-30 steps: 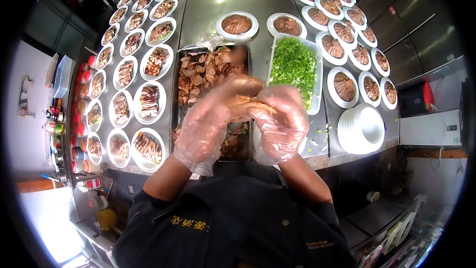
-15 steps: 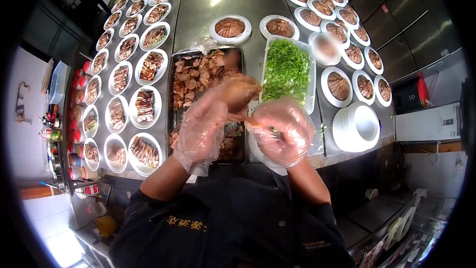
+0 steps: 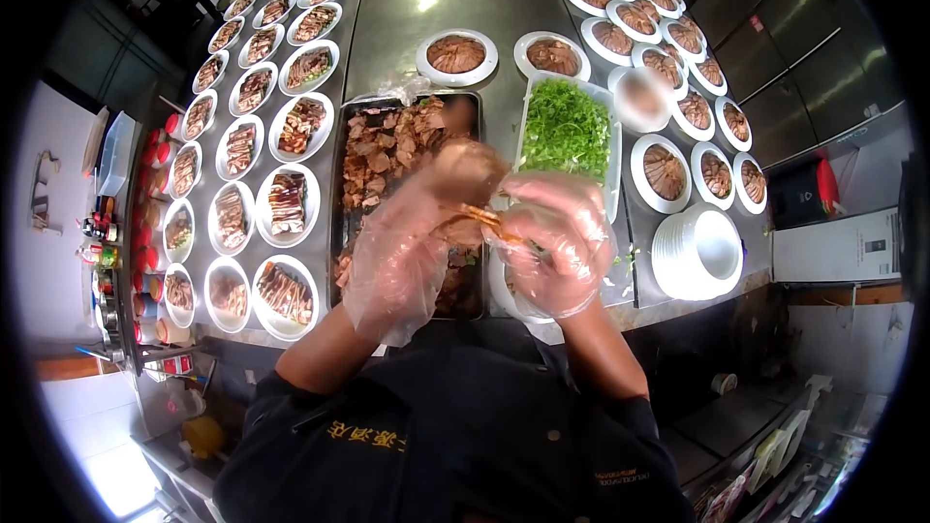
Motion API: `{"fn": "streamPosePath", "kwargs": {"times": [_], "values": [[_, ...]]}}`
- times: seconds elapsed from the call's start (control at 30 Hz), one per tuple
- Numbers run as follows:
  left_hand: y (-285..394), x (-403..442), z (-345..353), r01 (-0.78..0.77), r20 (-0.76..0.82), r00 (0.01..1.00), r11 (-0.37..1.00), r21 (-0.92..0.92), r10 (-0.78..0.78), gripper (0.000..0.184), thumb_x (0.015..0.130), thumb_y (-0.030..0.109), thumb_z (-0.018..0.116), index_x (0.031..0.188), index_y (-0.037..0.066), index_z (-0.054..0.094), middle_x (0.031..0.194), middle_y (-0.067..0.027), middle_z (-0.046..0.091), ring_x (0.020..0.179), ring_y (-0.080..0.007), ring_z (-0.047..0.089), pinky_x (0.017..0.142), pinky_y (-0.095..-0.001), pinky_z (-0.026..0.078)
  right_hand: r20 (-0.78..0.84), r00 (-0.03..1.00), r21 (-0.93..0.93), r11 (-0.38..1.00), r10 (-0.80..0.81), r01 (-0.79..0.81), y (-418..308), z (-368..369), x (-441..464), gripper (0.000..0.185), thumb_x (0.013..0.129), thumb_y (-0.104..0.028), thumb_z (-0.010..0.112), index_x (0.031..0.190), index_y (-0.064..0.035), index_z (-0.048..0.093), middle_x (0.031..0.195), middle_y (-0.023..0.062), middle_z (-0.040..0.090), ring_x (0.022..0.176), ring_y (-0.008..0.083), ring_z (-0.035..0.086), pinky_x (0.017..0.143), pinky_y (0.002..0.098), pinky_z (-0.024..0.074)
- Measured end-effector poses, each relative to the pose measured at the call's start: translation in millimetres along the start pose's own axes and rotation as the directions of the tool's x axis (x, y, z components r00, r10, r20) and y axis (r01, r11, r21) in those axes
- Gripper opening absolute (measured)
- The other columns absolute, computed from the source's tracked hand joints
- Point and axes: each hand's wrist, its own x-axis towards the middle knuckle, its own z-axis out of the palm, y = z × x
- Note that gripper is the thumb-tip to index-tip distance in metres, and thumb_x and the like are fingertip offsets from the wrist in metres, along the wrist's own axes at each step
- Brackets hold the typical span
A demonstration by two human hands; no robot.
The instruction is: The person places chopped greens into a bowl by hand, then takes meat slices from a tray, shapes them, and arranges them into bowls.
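Observation:
My two hands, in clear plastic gloves, are close together above the near end of a dark tray (image 3: 480,302) of cooked meat pieces (image 3: 383,150). Thin brown meat slices (image 3: 475,216) stretch between them. My left hand (image 3: 402,247) is closed around some of the meat, its fingertips partly blurred. My right hand (image 3: 557,242) pinches the other end of the slices, fingers curled inward. Under the right hand a white plate (image 3: 498,281) shows only at its edge. Just beyond that hand stands a clear tub (image 3: 614,169) of chopped greens (image 3: 565,126).
Oval plates of sliced meat (image 3: 288,203) line the left side in rows. Round plates of meat (image 3: 662,172) crowd the right, and two more (image 3: 456,56) sit behind the tray. Stacked white plates (image 3: 697,252) stand at the near right edge. Jars (image 3: 150,261) line a shelf at far left.
Both hands have drawn closer together. My right hand has turned and risen slightly, and the meat slices between the hands now show more clearly.

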Motion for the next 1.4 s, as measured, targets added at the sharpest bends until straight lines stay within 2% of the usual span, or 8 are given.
{"fn": "streamPosePath", "kwargs": {"times": [0.07,0.17,0.47,0.53,0.67,1.07,1.2,1.4], "values": [[-5,-3,-8,0.085,-0.085,0.992,0.987,-0.140,-0.098,0.060,0.114,0.035,0.055,0.160,-0.003,0.049,0.152,-0.0200,0.062,0.143,-0.0301,0.059,0.122,-0.0440,0.045,0.100,0.994,0.145,0.987,0.051,-0.065,0,-2,-8,0.028,0.078,0.005,0.084,0.101,-0.0059,0.072,0.100,0.0101,0.076,0.090,0.0292,0.075,0.078,0.0406,0.0607],[-1,-1,-9,0.000,-0.032,0.999,0.876,0.481,0.018,0.060,0.113,0.034,0.060,0.159,-0.003,0.049,0.152,-0.0182,0.062,0.143,-0.0292,0.058,0.122,-0.0428,0.045,0.086,0.975,0.184,0.959,0.205,-0.218,1,1,-19,0.026,0.086,0.005,0.085,0.105,-0.0040,0.069,0.103,0.0121,0.077,0.094,0.0279,0.076,0.083,0.0383,0.0606],[-6,4,11,-0.022,-0.036,0.999,0.984,0.176,0.029,0.055,0.113,0.029,0.063,0.156,-0.003,0.052,0.156,-0.0156,0.059,0.144,-0.0264,0.057,0.124,-0.0423,0.042,0.080,0.846,0.250,0.811,0.527,-0.529,-6,-3,-19,0.034,0.088,0.005,0.086,0.118,-0.0028,0.072,0.112,0.0132,0.077,0.102,0.0247,0.077,0.087,0.0348,0.0621],[-3,2,16,-0.005,-0.075,0.997,0.985,0.171,0.018,0.049,0.112,0.019,0.064,0.156,-0.002,0.054,0.153,-0.0164,0.062,0.140,-0.0271,0.061,0.121,-0.0418,0.047,0.289,0.558,0.537,0.351,0.778,-0.767,-11,1,-20,0.033,0.089,0.008,0.085,0.118,-0.0018,0.072,0.119,0.0125,0.075,0.107,0.0213,0.075,0.091,0.0335,0.0624],[-3,4,16,0.031,-0.219,0.975,0.999,-0.019,-0.034,0.044,0.112,0.013,0.062,0.153,-0.002,0.057,0.149,-0.0165,0.066,0.134,-0.0275,0.066,0.115,-0.0406,0.052,0.156,0.820,0.554,0.638,0.550,-0.534,3,0,-31,0.035,0.089,0.009,0.085,0.119,-0.0015,0.072,0.120,0.0129,0.074,0.107,0.0190,0.074,0.092,0.0320,0.0634],[-22,7,11,-0.028,-0.363,0.932,0.999,-0.020,0.019,0.045,0.115,0.013,0.054,0.157,-0.002,0.047,0.141,-0.0179,0.067,0.129,-0.0297,0.069,0.110,-0.0432,0.059,0.182,0.843,0.319,0.780,0.506,-0.538,-11,0,-27,0.027,0.084,0.005,0.089,0.106,-0.0043,0.074,0.116,0.0144,0.072,0.104,0.0233,0.076,0.083,0.0354,0.0663],[-22,3,11,-0.037,-0.252,0.964,0.980,0.197,0.087,0.041,0.115,0.010,0.055,0.154,-0.002,0.050,0.141,-0.0169,0.067,0.125,-0.0253,0.070,0.108,-0.0386,0.059,0.231,0.589,0.480,0.436,0.775,-0.762,-16,14,-34,0.025,0.088,0.006,0.086,0.105,-0.0038,0.071,0.115,0.0104,0.073,0.105,0.0197,0.075,0.088,0.0322,0.0635],[-20,7,11,-0.094,-0.264,0.957,0.989,0.112,0.121,0.034,0.113,0.005,0.054,0.146,-0.005,0.058,0.140,-0.0153,0.069,0.128,-0.0224,0.067,0.112,-0.0367,0.052,0.132,0.791,0.424,0.687,0.598,-0.590,-12,-3,-28,0.024,0.088,0.008,0.086,0.102,-0.0029,0.070,0.109,0.0116,0.077,0.101,0.0160,0.075,0.089,0.0315,0.0627]]}}
